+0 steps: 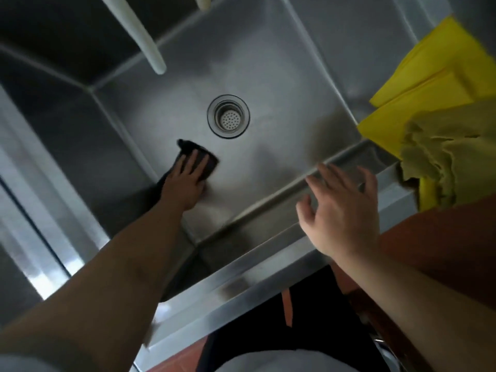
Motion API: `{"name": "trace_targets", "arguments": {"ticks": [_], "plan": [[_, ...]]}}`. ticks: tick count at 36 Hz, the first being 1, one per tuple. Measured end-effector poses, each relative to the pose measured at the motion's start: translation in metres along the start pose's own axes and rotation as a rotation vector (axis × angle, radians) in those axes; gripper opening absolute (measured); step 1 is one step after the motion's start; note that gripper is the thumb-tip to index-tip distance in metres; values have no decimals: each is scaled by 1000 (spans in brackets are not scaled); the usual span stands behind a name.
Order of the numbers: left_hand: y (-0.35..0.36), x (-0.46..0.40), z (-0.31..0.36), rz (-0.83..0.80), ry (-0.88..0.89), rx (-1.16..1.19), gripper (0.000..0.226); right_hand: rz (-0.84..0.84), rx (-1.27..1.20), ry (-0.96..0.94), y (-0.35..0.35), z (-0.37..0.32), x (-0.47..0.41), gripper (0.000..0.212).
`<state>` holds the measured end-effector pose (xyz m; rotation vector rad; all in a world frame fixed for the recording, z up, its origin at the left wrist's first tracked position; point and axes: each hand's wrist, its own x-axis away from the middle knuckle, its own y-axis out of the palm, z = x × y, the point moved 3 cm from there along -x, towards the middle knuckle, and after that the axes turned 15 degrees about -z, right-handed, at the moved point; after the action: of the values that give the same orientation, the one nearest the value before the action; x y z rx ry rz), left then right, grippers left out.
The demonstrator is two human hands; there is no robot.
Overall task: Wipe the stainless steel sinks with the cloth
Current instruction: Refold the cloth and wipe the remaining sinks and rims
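Note:
A deep stainless steel sink (281,76) fills the head view, with a round strainer drain (228,116) in its floor. My left hand (185,181) reaches down into the basin and presses flat on a dark cloth (208,159) lying on the sink floor, just left of and nearer than the drain. My right hand (346,208) hovers with fingers spread over the sink's front rim (268,253), holding nothing.
Yellow cloths (434,84) and a crumpled pale green rag (440,154) lie on the rim at the right. A pale faucet spout (142,38) hangs over the basin's far left. A second basin wall (53,146) lies to the left. Red floor tiles (188,355) show below.

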<state>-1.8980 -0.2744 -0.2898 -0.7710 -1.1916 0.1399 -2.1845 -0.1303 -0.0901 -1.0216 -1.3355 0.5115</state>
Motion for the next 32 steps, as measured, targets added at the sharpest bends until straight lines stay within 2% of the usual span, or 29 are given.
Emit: {"name": "trace_targets", "arguments": {"ticks": [6, 9, 11, 15, 21, 23, 25, 28, 30, 32], "plan": [[-35, -34, 15, 26, -408, 478, 65, 108, -6, -43, 3, 2, -1, 33], [-54, -54, 37, 87, -468, 662, 66, 156, -12, -48, 3, 2, -1, 31], [-64, -62, 50, 90, -395, 612, 65, 188, -18, -61, 3, 2, -2, 30], [-52, -57, 74, -10, -117, 294, 70, 214, -14, -68, 5, 3, -1, 31], [7, 4, 53, -123, 24, 41, 90, 101, 19, -22, 3, 2, -1, 41], [32, 25, 38, -149, -57, 60, 96, 56, 19, -6, 2, 1, -1, 44], [47, 38, 30, -164, -180, 175, 101, 32, 9, 7, 2, 2, -1, 45], [50, 43, 46, -179, -360, 413, 98, 0, 6, 24, 2, 3, -2, 46], [52, 43, 62, -229, -528, 651, 97, -16, 8, 36, 2, 2, -3, 47], [57, 43, 73, -274, -656, 780, 96, -23, 6, 39, 2, 3, -4, 47]]}}
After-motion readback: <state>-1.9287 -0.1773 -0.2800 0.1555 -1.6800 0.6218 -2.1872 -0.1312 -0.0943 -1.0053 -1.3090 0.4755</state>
